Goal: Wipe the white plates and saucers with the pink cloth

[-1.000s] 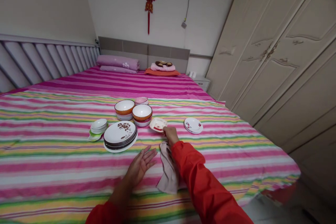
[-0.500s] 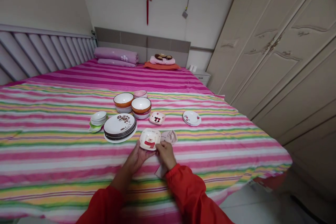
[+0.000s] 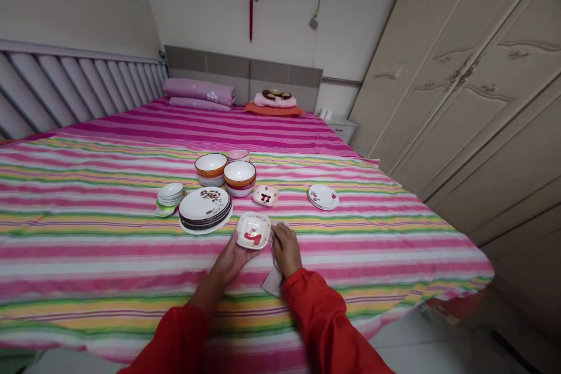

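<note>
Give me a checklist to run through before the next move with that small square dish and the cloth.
1. Hold on the small square dish: ok. The left hand has its fingers at the dish's near edge.
2. Hold on the cloth: ok. The right hand grips it, and its loose end hangs onto the bed.
3. Cloth touching the dish: cannot tell. The right hand is close beside the dish's right edge.
4. Room around the dish: ok. The second square dish and the stack of plates lie apart from it.
5. Dish surface clean or dry: cannot tell, too small to see.
</note>
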`<act>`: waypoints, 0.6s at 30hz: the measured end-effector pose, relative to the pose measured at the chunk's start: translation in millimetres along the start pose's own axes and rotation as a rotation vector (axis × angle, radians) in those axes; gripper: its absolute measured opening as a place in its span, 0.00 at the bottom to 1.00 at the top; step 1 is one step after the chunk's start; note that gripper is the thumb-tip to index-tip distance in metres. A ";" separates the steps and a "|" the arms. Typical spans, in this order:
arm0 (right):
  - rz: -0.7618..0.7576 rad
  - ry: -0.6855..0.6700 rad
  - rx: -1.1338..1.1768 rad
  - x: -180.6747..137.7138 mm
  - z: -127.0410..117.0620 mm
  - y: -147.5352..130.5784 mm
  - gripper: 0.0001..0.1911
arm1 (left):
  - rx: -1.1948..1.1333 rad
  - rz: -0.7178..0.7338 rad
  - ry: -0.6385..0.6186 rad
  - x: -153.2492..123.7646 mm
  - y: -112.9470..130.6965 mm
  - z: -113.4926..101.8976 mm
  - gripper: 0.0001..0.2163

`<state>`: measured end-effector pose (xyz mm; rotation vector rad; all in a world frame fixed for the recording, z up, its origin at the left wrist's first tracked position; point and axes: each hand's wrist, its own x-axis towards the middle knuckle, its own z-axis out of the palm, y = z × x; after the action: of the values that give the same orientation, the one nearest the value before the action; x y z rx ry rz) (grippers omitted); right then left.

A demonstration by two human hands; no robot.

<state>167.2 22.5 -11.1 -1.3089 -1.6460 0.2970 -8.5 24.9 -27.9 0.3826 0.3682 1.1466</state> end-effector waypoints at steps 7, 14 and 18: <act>0.201 0.306 0.308 6.0 -12.4 -30.7 0.10 | 0.048 0.034 0.037 -0.9 -0.9 -1.7 0.26; -0.013 0.065 0.269 11.9 21.7 -52.3 0.13 | 0.148 0.095 0.040 -5.1 -4.3 7.9 0.27; -0.117 -0.112 0.144 2.3 39.9 -51.1 0.23 | 0.130 0.149 0.103 -3.6 -5.8 7.3 0.26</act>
<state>104.7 18.8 5.6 -1.1004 -1.7541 0.4168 -1.6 18.7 -23.9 0.4726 0.5129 1.2942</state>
